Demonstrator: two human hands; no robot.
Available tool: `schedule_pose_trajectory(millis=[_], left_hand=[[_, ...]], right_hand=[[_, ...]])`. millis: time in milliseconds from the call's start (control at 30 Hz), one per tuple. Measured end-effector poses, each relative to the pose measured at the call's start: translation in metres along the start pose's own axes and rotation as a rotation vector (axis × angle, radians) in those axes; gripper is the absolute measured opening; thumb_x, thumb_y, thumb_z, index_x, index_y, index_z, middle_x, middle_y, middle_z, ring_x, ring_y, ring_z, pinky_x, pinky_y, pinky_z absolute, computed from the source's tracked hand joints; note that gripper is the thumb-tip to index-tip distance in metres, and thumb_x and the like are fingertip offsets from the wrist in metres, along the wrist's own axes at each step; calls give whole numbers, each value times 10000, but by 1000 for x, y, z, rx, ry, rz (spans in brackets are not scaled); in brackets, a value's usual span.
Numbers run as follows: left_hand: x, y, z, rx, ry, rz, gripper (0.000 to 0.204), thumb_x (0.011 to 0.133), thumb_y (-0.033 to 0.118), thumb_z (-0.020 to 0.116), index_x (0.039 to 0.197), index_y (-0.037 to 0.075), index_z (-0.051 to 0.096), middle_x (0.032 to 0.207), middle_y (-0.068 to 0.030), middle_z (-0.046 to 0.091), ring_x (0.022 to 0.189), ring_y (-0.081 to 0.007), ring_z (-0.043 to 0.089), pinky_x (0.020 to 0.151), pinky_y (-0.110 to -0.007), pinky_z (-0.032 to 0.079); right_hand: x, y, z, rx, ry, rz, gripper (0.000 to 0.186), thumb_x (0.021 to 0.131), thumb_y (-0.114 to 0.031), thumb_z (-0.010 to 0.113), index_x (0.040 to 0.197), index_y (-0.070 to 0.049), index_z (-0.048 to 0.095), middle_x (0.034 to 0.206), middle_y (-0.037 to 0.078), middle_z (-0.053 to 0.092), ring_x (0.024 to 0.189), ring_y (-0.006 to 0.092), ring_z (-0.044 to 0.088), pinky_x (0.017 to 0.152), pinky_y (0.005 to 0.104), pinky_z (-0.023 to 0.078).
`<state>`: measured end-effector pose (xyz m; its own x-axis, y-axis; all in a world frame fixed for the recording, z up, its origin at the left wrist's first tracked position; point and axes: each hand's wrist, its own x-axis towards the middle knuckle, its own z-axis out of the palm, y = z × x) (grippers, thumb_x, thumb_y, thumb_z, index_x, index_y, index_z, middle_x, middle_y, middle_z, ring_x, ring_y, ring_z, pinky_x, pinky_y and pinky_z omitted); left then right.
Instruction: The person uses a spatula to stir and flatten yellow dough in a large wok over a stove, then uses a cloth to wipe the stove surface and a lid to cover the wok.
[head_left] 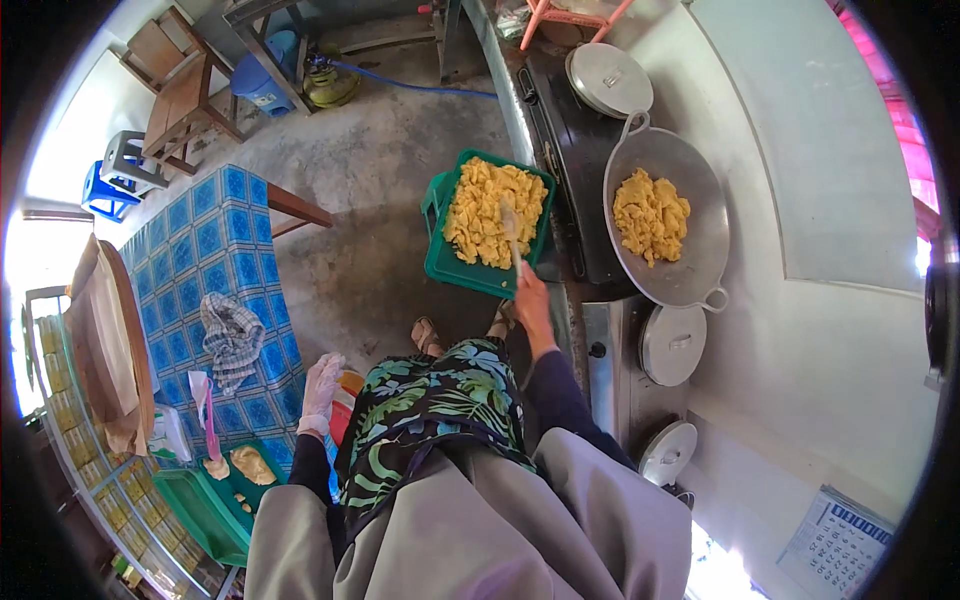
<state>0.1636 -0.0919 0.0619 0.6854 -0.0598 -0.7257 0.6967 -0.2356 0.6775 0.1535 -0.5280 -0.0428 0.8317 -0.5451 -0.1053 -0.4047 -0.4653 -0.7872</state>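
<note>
My right hand [533,305] is closed around the handle of a pale spatula [511,222]. Its blade rests on a heap of yellow, dough-like pieces [475,215] that fills a green tray [460,272]. The tray is at the stove's left edge; what supports it is hidden. My left hand [321,390] wears a clear plastic glove and hangs by the table's right edge with its fingers stretched out, holding nothing. Beside it, partly covered by my apron, are orange and red rounded things [345,400]. A large metal wok [705,175] on the stove holds more yellow pieces [650,215].
Lidded pots [672,345] stand along the wall at right. A table with blue checked cloth [190,300] at left bears a crumpled cloth [232,335] and a green tray [205,515] with dough. A gas cylinder [330,85], its blue hose and a wooden chair [180,100] are farther off.
</note>
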Motion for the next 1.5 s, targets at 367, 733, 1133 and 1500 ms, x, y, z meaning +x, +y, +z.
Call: schedule_pose_trajectory(millis=[367, 733, 1133, 1500], left_hand=[[6, 5, 6, 26, -26, 42, 401, 859, 304, 505, 1159, 41, 546, 1015, -22, 599, 877, -105, 516, 715, -243, 399], [2, 12, 4, 78, -8, 92, 409, 877, 364, 514, 1149, 59, 538, 1032, 3, 595, 822, -85, 479, 676, -230, 383], [2, -4, -5, 54, -28, 29, 361, 872, 314, 551, 1136, 67, 545, 971, 18, 596, 771, -52, 476, 642, -203, 378], [-5, -6, -7, 43, 40, -41, 405, 872, 348, 540, 1149, 52, 531, 974, 12, 584, 836, -50, 477, 643, -197, 375]], right_hand=[[-17, -45, -14, -437, -317, 147, 566, 894, -92, 468, 1418, -102, 253, 770, 181, 607, 621, 331, 566, 556, 448, 443], [-14, 4, -12, -350, -147, 173, 452, 914, -146, 441, 1358, -89, 376, 902, 219, 624, 815, 390, 582, 663, 485, 453], [0, -28, -18, -292, -81, 262, 421, 874, -143, 457, 1295, -148, 472, 973, 266, 594, 887, 432, 560, 755, 468, 451], [-80, 10, -16, -131, 75, 148, 404, 863, -110, 471, 1255, -18, 488, 910, 225, 624, 808, 384, 594, 686, 429, 478]])
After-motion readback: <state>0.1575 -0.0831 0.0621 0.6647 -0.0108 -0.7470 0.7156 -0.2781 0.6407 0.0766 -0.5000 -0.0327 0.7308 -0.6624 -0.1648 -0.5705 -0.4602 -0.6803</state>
